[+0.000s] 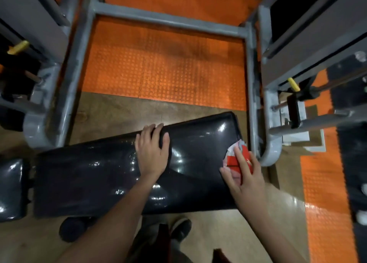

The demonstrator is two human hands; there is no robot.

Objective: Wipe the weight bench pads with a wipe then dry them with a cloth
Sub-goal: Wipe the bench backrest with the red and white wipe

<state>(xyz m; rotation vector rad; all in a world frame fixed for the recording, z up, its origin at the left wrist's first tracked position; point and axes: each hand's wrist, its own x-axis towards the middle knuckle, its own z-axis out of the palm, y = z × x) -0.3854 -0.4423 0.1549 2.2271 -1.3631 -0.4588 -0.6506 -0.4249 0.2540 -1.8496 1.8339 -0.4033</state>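
Nearest the camera, below both forearms: dark shoes (179,230) and trouser legs on a pale wood-look floor (228,229), plus a round dark foot or knob (72,230) under the bench edge, below-left of the left forearm. Left hand (153,153) lies flat, palm down, fingers spread, on the long glossy black vinyl bench pad (95,175), fingertips curling over its far edge; gripping nothing. Right hand (243,175) sits to the right of the left one, well apart from it, at the pad's right end, fingers extended and pressing a crumpled red-and-white cloth or wipe (235,157) against the pad's near-right corner; cannot tell which of the two it is. Rag is under the right fingers, touching the pad. Pad surface shows wet-looking streaky highlights between and around the hands. Far left of the left hand, a second shorter black glossy seat pad (11,187) sits just beside the long pad, small gap between. Beyond the hands, grey painted steel tube frame (166,21) rings an orange studded rubber floor mat (164,68). Right of the right hand, a curved grey frame foot (272,149). Further out on both sides, yellow-handled pins: left (18,47), right (294,84).
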